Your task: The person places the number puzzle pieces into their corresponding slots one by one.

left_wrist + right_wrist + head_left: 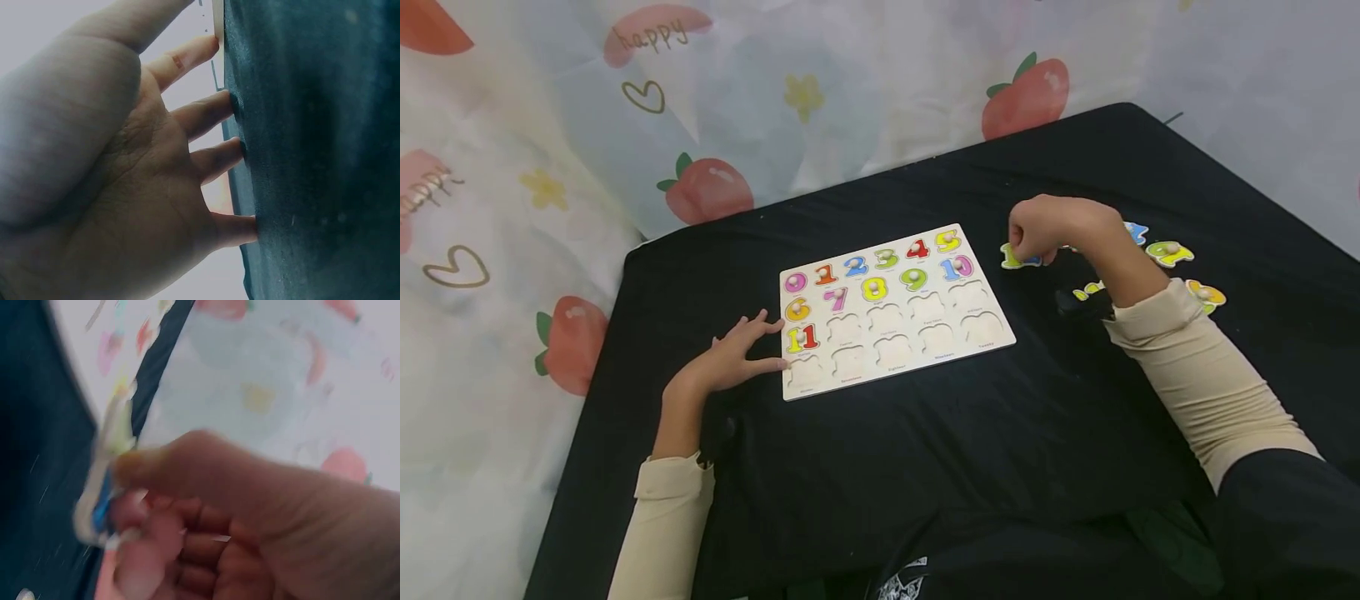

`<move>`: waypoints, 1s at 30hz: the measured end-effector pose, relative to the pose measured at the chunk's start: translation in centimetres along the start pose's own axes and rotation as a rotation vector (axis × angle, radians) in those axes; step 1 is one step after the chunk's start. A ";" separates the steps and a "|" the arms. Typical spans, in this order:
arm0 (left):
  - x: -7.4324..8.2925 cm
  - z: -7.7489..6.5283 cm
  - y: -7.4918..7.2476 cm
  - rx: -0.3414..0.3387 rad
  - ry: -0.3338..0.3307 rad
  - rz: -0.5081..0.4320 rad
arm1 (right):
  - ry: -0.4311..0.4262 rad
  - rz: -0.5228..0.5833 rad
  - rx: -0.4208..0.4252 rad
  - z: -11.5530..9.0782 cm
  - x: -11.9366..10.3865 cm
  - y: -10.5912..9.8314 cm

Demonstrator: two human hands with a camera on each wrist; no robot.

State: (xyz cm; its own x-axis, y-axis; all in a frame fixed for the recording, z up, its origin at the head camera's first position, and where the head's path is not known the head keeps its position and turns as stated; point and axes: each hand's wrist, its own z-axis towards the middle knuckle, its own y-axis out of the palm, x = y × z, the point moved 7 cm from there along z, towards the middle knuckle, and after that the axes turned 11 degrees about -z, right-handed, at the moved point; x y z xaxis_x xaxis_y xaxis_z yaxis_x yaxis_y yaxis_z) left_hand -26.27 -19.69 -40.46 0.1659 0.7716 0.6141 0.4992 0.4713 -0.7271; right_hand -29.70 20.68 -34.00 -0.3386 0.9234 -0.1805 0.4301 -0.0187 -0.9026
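A pale wooden number board [891, 350] lies on the black cloth. Colourful pieces 0 to 11 with round knobs fill its upper part, and the remaining recesses are bare. My left hand [726, 358] spreads its fingers along the board's left edge, thumb and fingertips touching it. In the left wrist view, the fingertips [215, 106] reach down to the cloth. To the right of the board, my right hand [1056, 223] pinches a green and blue number piece [1011, 257]. The right wrist view, though blurred, shows this piece [117, 431] tilted between thumb and fingers.
Right of the board, partly behind the right forearm, lie more number pieces: a blue one [1137, 232], a green and yellow one [1168, 253], an orange and green one [1206, 293] and a yellow one [1086, 291]. A fruit-print curtain [865, 100] hangs behind the table.
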 end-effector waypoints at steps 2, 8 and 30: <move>0.0 0.0 0.0 0.003 0.005 -0.006 | -0.053 -0.002 0.057 0.1 -2.4 -0.2; 0.4 0.4 0.2 -0.004 0.022 -0.011 | -0.225 -0.009 0.037 0.3 -9.3 2.0; 0.4 0.5 0.1 -0.007 0.018 -0.007 | -0.470 -0.278 -0.027 -2.4 -13.8 4.3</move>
State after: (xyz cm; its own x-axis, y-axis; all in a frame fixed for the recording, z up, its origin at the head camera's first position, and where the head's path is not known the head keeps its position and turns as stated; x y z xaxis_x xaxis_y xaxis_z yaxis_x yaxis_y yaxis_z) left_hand -26.58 -19.19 -40.42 0.1776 0.7606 0.6244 0.5066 0.4733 -0.7206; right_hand -21.17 8.77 -34.49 -0.7775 0.6213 -0.0973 0.2903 0.2173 -0.9320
